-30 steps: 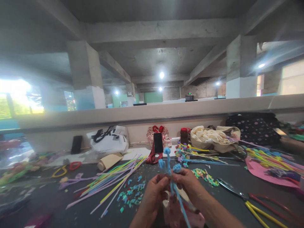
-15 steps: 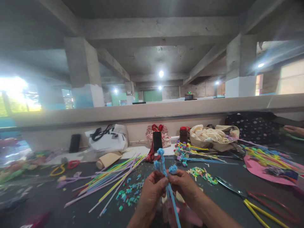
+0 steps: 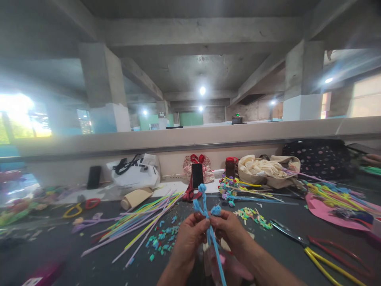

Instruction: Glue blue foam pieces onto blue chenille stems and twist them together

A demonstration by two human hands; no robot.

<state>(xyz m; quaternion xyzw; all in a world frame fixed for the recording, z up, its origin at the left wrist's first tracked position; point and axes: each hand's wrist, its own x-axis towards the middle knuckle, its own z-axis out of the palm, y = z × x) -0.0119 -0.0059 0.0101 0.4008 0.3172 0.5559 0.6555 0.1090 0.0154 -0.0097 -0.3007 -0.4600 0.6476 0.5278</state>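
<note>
Between my two hands stands a blue pipe cleaner flower stem [image 3: 217, 254], with three curled blue knobs at its top and a long stalk running down toward me. My left hand [image 3: 192, 232] pinches it from the left just below the fork, thumb against fingers. From the right, my right hand [image 3: 230, 230] pinches the same spot, close under the right-hand knob. The fingertips of both hands nearly meet there. Left of my hands lie small cut blue and green pipe cleaner bits [image 3: 162, 242]; pale yellow and green bits [image 3: 254, 217] lie to the right.
Long pipe cleaners [image 3: 143, 222] fan out at left. Large scissors [image 3: 306, 244] lie open at right, near a pink sheet [image 3: 323, 212]. A phone [image 3: 197, 176] leans upright at the back, beside a jar [image 3: 230, 167] and a cloth bag [image 3: 268, 171]. Another person's hand [image 3: 372, 159] shows far right.
My hands hold nearly the same place; the right-hand blue knob has shifted slightly left and up. The other person's hand at far right has moved a little.
</note>
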